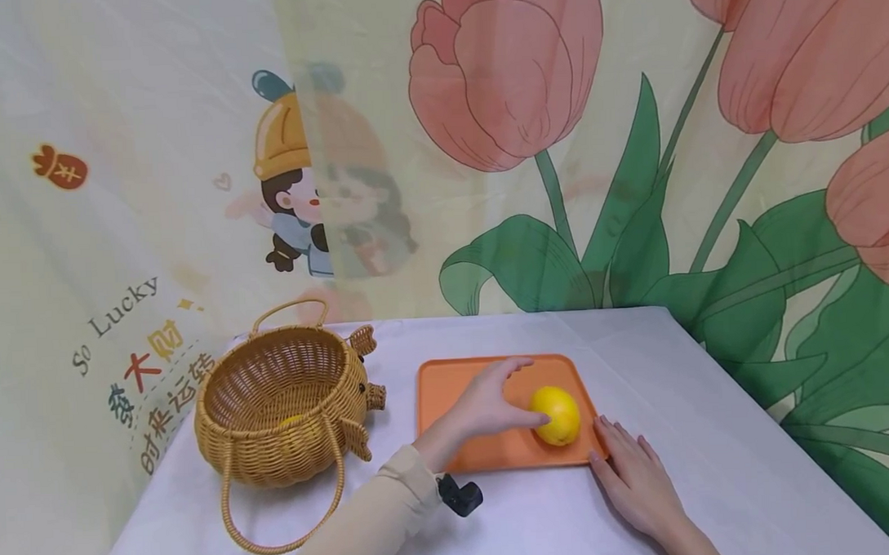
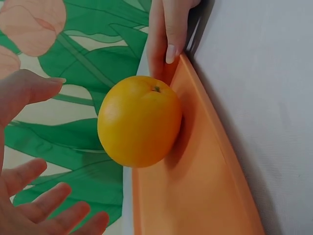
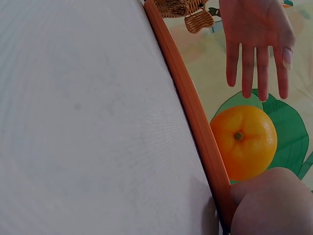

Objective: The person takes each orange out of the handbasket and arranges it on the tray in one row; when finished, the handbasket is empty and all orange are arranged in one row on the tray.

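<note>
A single round orange (image 1: 555, 416) with a small green stem end sits at the right side of the orange tray (image 1: 487, 454). Spread around its left side is my left hand (image 1: 489, 402), thumb and fingers apart; in the left wrist view a gap shows between that hand (image 2: 44, 196) and the orange (image 2: 139, 122). At the tray's near right corner, my right hand (image 1: 638, 479) rests with extended fingers along the rim and the thumb by the front edge. The right wrist view shows it close up against the rim (image 3: 188, 98).
Left of the tray stands a pig-shaped wicker basket (image 1: 274, 459), its near handle (image 1: 236, 522) hanging down onto the white tablecloth (image 1: 541, 519). A yellow fruit (image 1: 293, 420) shows partly inside. Behind the table hangs a printed tulip curtain (image 1: 511, 79).
</note>
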Tool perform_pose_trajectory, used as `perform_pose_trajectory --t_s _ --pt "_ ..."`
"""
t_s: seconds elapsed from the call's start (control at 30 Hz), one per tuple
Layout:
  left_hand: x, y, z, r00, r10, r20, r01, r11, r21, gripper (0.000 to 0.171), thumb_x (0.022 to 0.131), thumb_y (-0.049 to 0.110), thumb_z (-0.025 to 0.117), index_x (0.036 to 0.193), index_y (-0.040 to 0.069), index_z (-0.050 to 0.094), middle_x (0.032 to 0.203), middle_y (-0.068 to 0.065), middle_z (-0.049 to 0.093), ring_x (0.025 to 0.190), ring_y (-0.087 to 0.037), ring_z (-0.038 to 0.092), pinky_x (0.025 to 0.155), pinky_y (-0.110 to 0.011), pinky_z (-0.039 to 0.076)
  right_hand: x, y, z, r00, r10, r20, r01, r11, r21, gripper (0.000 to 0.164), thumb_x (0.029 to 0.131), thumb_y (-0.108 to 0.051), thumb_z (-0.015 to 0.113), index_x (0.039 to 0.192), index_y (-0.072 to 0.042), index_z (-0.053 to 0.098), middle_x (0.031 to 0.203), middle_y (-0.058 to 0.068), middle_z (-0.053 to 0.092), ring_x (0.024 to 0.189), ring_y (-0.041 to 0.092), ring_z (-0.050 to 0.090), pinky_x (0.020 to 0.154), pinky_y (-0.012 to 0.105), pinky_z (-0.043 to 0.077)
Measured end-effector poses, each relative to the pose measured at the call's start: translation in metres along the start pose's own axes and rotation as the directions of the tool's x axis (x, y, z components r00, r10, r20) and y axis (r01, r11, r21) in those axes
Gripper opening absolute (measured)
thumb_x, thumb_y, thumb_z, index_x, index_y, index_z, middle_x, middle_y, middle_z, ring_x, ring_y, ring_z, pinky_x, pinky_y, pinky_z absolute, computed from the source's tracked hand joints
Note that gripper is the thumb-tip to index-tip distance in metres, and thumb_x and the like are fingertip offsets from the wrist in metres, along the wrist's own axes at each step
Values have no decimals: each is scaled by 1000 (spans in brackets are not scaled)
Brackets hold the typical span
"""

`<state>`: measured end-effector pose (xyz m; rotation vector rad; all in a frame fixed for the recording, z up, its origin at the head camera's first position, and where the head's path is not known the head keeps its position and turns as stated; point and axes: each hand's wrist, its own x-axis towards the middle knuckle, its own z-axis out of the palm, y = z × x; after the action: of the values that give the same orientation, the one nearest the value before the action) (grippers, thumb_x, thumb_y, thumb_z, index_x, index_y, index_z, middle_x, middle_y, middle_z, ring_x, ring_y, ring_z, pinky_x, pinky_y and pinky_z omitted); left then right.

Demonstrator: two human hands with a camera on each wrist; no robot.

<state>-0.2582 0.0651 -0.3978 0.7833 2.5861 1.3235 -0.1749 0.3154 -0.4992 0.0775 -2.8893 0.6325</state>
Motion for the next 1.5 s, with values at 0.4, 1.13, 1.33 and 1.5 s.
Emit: perform_pose_trajectory --t_s 0.4,1.13,1.33,1.5 --pt "-15 4 -10 999 51 -18 -51 999 16 78 80 43 85 149 30 52 149 6 51 132 -23 51 104 -49 46 1 -1 1 999 32 41 -33 999 14 69 107 -46 47 154 4 39 157 24 39 147 48 28 116 68 11" --pt "-50 4 -52 993 104 -63 -110 990 -90 83 79 37 87 151 21 50 150 7 50 134 -22 48 107 -41 44 1 -5 -1 1000 12 24 -12 1000 -2 65 108 -39 49 154 6 38 157 26 39 146 48 28 116 69 11" --pt "-61 -1 -71 990 104 -98 -114 988 -106 80 79 33 88 149 22 52 147 6 52 134 -22 48 107 -41 45 1 -6 -1 999 18 29 -18 1000 2 66 107 -39 49 154 7 37 157 26 38 146 48 27 116 69 11" --pt "-67 -5 -85 987 100 -124 -113 988 -106 78 79 32 88 148 22 53 146 5 54 136 -22 49 108 -41 44 1 -4 -1 1000 9 22 -9 1000 -3 66 108 -39 49 154 7 37 157 26 38 146 49 28 116 69 11"
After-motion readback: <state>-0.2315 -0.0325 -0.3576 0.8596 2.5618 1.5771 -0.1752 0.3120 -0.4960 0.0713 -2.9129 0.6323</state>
